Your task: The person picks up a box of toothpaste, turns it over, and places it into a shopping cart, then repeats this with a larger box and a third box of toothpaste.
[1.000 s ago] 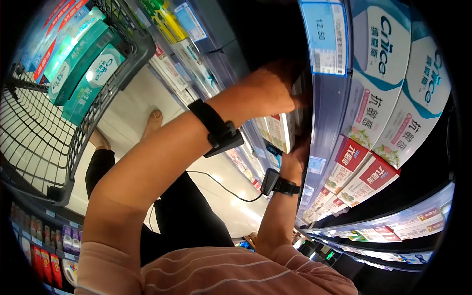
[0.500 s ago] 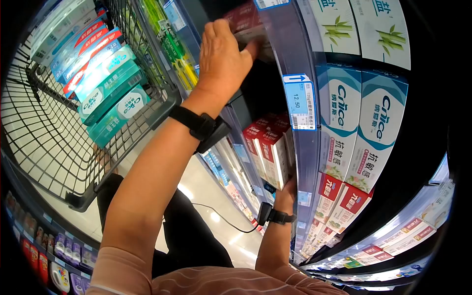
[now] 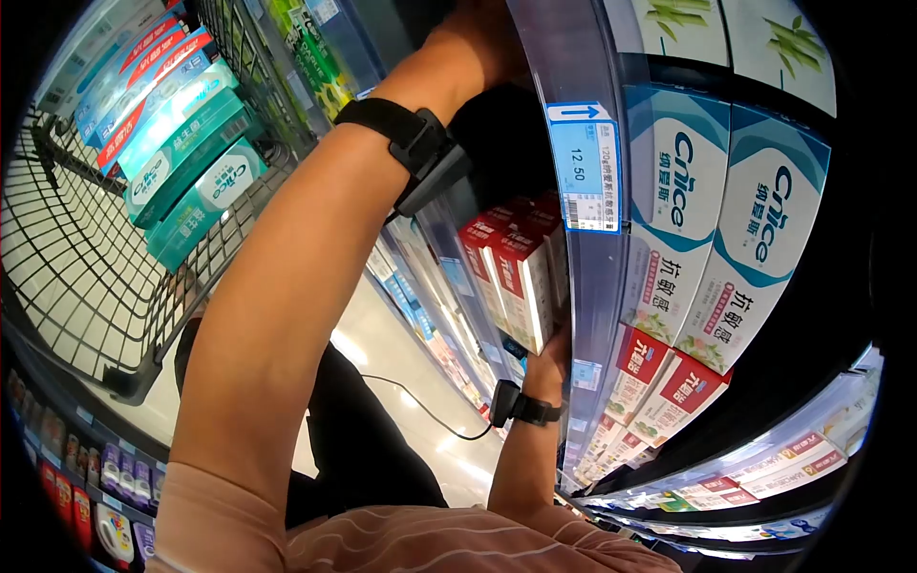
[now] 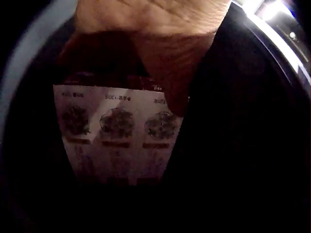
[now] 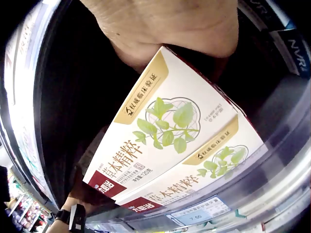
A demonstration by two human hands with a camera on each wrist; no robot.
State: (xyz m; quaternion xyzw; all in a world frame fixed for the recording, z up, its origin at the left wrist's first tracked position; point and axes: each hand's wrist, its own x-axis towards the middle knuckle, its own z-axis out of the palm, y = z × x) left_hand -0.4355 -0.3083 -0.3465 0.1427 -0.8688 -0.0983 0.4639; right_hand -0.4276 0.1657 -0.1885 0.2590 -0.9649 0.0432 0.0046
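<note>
At the top of the head view my left hand [image 3: 480, 46] reaches into a dark shelf gap, its fingers lost in shadow. The left wrist view shows that hand [image 4: 155, 22] gripping white toothpaste boxes [image 4: 116, 121] with dark red ends, thumb along one side. Lower down, my right hand [image 3: 546, 369] is at the bottom end of red-and-white toothpaste boxes [image 3: 511, 286] standing side by side. In the right wrist view these boxes [image 5: 170, 121] carry green leaf pictures, and the right hand [image 5: 170, 26] lies against their corner, its fingers hidden behind them.
A wire shopping cart [image 3: 143, 368] holding teal boxes [image 3: 205, 196] stands at left. A shelf edge with a price label [image 3: 583, 177] runs beside my arms, with teal-and-white boxes [image 3: 683, 172] and red-and-white boxes [image 3: 635, 372] beyond it. A cable [image 3: 411, 396] loops from the right wrist.
My left hand has gone from near the lower boxes up to the shelf gap with red-ended boxes, then deeper in. The right hand stays at the lower boxes. The view has shifted.
</note>
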